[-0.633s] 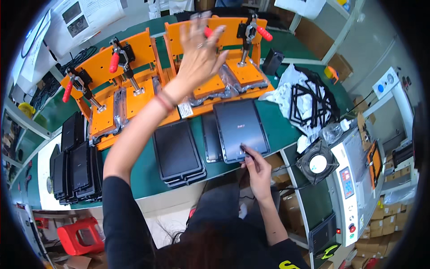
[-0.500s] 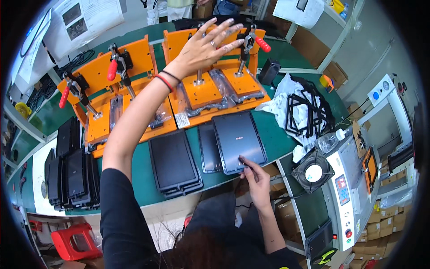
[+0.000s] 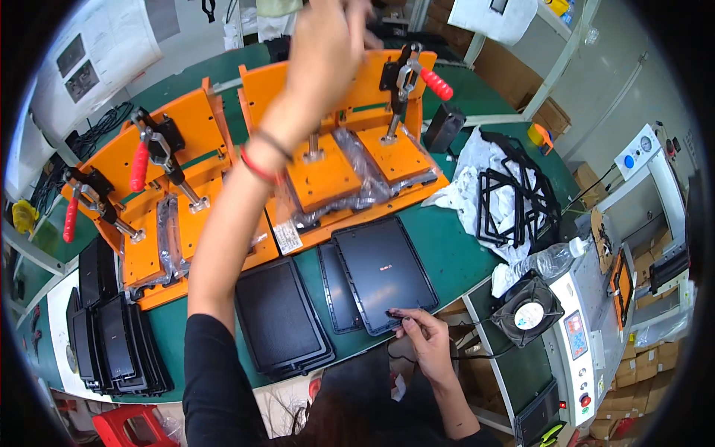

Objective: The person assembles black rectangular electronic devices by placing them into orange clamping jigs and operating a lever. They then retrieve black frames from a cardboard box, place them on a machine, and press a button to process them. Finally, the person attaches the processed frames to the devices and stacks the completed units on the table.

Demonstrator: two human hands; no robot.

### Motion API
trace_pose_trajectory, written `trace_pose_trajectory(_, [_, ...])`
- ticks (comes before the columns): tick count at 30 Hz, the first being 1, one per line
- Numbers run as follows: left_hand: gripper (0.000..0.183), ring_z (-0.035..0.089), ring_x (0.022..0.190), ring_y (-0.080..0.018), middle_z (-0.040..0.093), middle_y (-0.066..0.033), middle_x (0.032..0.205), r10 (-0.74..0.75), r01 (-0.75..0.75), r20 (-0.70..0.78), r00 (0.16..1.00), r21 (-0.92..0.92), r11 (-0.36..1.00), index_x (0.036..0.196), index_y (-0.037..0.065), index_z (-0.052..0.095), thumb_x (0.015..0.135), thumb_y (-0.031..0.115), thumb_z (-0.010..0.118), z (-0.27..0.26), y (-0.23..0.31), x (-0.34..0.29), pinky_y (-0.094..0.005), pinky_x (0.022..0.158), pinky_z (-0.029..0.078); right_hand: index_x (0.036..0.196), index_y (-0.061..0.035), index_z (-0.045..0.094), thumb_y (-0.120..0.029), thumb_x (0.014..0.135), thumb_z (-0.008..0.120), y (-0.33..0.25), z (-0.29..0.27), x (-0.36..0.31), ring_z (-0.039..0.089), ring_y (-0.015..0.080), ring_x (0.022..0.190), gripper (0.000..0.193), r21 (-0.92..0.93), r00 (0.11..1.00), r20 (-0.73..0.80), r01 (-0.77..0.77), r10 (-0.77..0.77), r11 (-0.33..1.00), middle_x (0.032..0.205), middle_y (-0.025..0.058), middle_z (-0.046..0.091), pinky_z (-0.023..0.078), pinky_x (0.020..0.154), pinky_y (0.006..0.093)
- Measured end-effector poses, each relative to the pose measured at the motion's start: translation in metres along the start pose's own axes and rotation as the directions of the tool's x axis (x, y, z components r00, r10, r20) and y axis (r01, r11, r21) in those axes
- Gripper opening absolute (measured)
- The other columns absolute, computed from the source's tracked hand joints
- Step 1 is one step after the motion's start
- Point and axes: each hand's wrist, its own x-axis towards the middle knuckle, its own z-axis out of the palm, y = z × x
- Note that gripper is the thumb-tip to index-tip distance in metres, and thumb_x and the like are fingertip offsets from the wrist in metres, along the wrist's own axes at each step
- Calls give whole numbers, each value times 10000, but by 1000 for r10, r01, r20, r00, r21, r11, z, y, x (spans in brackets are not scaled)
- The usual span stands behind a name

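My left hand [image 3: 328, 56], smeared by motion, reaches over the back of the right orange clamping fixture [image 3: 261, 89]; its fingers run toward the top edge and hide a toggle clamp there. With thumb and forefinger pinched, my right hand [image 3: 426, 341] holds a small dark piece [image 3: 395, 315], too small to name, at the near edge of a black flat tablet-like panel [image 3: 385, 268]. This panel partly overlaps another black panel [image 3: 337, 287]. To their left lies a stack of black panels [image 3: 277, 313]. A red-handled toggle clamp [image 3: 406, 82] stands right of my left hand.
Another orange fixture [image 3: 104, 156] with red-handled clamps stands at left, behind stacked black panels [image 3: 119, 335]. At right are black frames [image 3: 514, 201] on white cloth, a clear plastic bottle [image 3: 555, 257], a fan [image 3: 527, 309] and a machine with a control panel [image 3: 577, 335].
My left hand has moved up and away from spread fingers over the fixture, and is now blurred. My right hand stays pinched by the panel's near edge. The whole view has shifted somewhat.
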Motion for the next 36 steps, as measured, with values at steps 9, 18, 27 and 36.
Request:
trace_pose_trajectory(9, [206,622,572,-225,669,-179,975,-613,631,174,771,-82,771,1016,-39,604,891,117,556,-25,-140,97,-351,511,488,1136,35,618,-66,947,505,-8,20,40,541,85,783,242,-94,986,165,42,-26,995,959,63,635,451,731,219])
trace_pose_trajectory(18, [225,590,812,-474,618,-295,809,-126,278,-333,935,461,843,995,-66,521,803,53,514,-38,-87,61,-541,700,458,1220,33,561,-127,944,529,26,58,171,585,93,718,320,-61,971,190,158,-144,985,814,61,635,492,667,228])
trace_pose_trajectory(27, [309,613,762,-398,610,-221,895,-128,161,-104,986,427,890,1086,-50,481,844,95,606,-75,40,-88,-443,679,487,1225,31,546,-169,957,510,28,54,216,626,111,664,336,-204,955,298,79,-15,976,764,101,655,501,584,235])
trace_pose_trajectory(36, [495,617,742,-443,618,-279,731,-653,573,-76,754,562,596,903,-85,586,913,406,526,-79,27,-170,-491,664,495,1116,72,568,-240,915,589,-7,59,204,631,133,606,372,-344,931,365,147,-12,927,712,110,645,506,536,233])
